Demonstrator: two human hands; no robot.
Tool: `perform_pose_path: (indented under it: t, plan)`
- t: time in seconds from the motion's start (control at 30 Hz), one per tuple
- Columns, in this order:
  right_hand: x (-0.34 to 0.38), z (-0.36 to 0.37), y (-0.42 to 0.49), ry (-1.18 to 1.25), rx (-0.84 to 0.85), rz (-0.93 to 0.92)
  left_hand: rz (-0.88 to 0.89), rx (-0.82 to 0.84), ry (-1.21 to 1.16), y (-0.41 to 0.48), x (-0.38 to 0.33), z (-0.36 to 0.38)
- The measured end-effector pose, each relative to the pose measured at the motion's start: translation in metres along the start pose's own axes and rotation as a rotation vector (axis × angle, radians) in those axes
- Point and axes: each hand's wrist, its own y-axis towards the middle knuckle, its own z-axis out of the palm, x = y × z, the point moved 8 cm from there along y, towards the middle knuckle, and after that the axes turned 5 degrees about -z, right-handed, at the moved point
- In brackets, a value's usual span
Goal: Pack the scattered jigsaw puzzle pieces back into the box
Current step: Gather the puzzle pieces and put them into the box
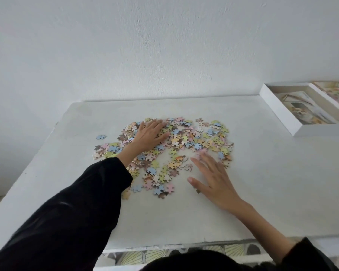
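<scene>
The puzzle pieces [176, 141] are spread in one loose, colourful heap on the middle of the worktop [262, 182]. None is seen lifted from it. A single blue piece [101, 137] lies apart, just off the heap's left side. The task is judged to be at its very start: the pieces are at most being gathered, and all of the packing is left to do.

The left hand [150, 134] is laid flat on the far left part of the heap with its fingers straight and spread. Its grip is released and nothing is held. The right hand [213, 177] is laid flat at the heap's near right edge, its fingertips reaching the nearest pieces, and its grip is likewise released. From this pose a sweeping together of the pieces is judged likely.

The box [321, 130] is set well apart from the heap, at the far right of the worktop, open side up. A printed picture sheet appears to lie on its floor, and no loose pieces can be made out in it. Just beside it on the right, a lid [335, 92] bearing a printed picture is partly seen, cut off by the frame edge.
</scene>
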Motion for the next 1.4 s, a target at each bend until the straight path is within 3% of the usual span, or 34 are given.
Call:
perform_pose_path:
  t: [0.13, 0.33, 0.47, 0.63, 0.77, 0.97, 1.23, 1.4]
  plan:
    - [0.003, 0.009, -0.002, -0.177, 0.041, 0.021, 0.0, 0.011, -0.001, 0.0, 0.0, 0.0]
    - [0.005, 0.004, 0.024, -0.249, -0.068, 0.053, -0.008, 0.017, -0.002, 0.001, 0.001, 0.002]
    - [0.001, 0.0, 0.057, -0.264, -0.111, 0.046, -0.009, 0.02, 0.02, -0.001, -0.002, 0.003]
    - [-0.007, 0.002, 0.081, -0.236, -0.036, 0.073, -0.006, 0.009, 0.018, 0.0, 0.0, 0.001]
    - [-0.021, -0.013, 0.068, -0.128, -0.079, 0.101, -0.004, 0.007, 0.021, 0.0, -0.001, 0.002]
    - [-0.07, -0.031, 0.039, -0.192, -0.099, 0.258, -0.01, 0.014, 0.016, 0.0, 0.001, 0.003]
    - [-0.054, -0.016, 0.07, -0.156, -0.068, 0.177, 0.011, -0.005, 0.011, 0.001, 0.003, 0.003]
    - [-0.033, -0.029, 0.089, -0.148, -0.159, 0.078, -0.029, -0.042, -0.121, 0.001, 0.005, -0.004]
